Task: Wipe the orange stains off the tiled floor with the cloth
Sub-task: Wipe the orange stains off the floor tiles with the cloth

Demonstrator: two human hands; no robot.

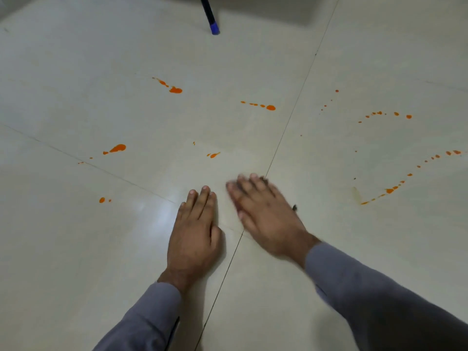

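Nearest, two grey sleeves (pixel 379 295) entering from the bottom edge. Left hand (pixel 193 234) laid flat on the tiled floor (pixel 76 249), fingers straight and together, holding nothing, just left of a dark grout line (pixel 222 272). Right hand (pixel 263 214) just beside it on the right, blurred, fingers spread and stretched out, palm down over the crossing of the grout lines; small dark bits showing at its far fingertips and at its right edge, too blurred to tell whether cloth or anything else, so cannot tell if anything lies under the palm. No cloth plainly seen. Orange stains (pixel 117 148) scattered beyond the hands: a small spot near left, a larger blob mid left, a short streak just beyond the fingertips, two trails farther off in the middle, and on the right two long dotted arcs of drops. Farthest, at the top, a dark pole with a blue tip (pixel 214 27) resting on the floor
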